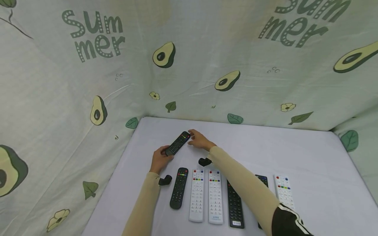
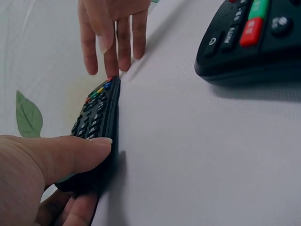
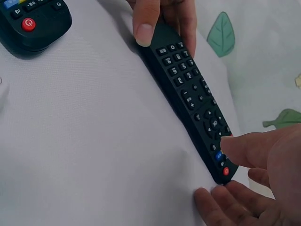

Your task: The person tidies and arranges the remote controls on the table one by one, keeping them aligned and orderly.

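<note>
My left hand [image 1: 160, 160] grips the lower end of a black remote control [image 1: 178, 143], thumb on top and fingers beneath, as the left wrist view shows. The remote is tilted over the table, with its red, green, yellow and blue buttons toward the far end. At that far end is my right hand [image 1: 200, 140], its fingers extended and parted. In the right wrist view the right thumb [image 3: 249, 149] overlaps the remote's coloured buttons, and the other fingers [image 3: 235, 202] lie just past its tip.
A row of remotes lies nearer me: a black one [image 1: 178, 188], two white ones [image 1: 196, 196] [image 1: 215, 198], another black one [image 1: 235, 206], one partly under my right sleeve [image 1: 262, 178] and a white one [image 1: 284, 190]. A printed cloth [image 1: 189, 65] hangs behind the white table [image 1: 313, 170].
</note>
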Demonstrator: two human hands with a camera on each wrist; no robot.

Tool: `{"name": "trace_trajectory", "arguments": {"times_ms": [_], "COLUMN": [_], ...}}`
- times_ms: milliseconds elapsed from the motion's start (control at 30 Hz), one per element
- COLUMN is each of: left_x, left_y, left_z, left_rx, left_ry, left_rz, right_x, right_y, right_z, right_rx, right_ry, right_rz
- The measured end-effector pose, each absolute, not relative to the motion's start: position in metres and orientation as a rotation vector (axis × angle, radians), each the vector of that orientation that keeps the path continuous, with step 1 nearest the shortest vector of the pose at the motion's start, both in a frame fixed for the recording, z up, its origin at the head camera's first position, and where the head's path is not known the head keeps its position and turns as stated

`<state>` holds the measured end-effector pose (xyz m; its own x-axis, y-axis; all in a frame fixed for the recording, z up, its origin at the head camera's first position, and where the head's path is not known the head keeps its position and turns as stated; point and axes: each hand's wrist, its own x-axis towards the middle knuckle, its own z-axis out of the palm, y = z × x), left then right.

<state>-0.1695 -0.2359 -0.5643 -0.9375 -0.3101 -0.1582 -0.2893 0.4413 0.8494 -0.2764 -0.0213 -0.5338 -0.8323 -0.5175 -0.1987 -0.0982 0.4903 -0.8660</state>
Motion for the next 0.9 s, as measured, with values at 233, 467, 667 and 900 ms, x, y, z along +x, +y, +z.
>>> {"name": "trace_trajectory", "arguments": {"times_ms": [233, 467, 667, 900], "left_x": [-0.169, -0.167, -0.164, -0.161], "left_y": [-0.238, -0.241, -0.244, -0.233], "left_z": [-0.564, -0.566, -0.566, -0.556], "left_rx": [0.501, 0.388, 0.295, 0.193], "left_ry": [-2.665, -2.695, -2.700, -2.705], "left_rz": [-1.571, -1.564, -1.607, -1.663], "right_x": [-0.279, -0.276, -0.272, -0.265], "right_y": [-0.020, -0.017, -0.015, -0.007], "right_z": [-0.541, -0.539, -0.537, -0.534], "right_rx": [-0.493, -0.472, -0.405, -0.383], "right_ry": [2.289, 2.322, 2.326, 2.308], "right_rz": [-1.315, -1.315, -1.357, -1.500]}}
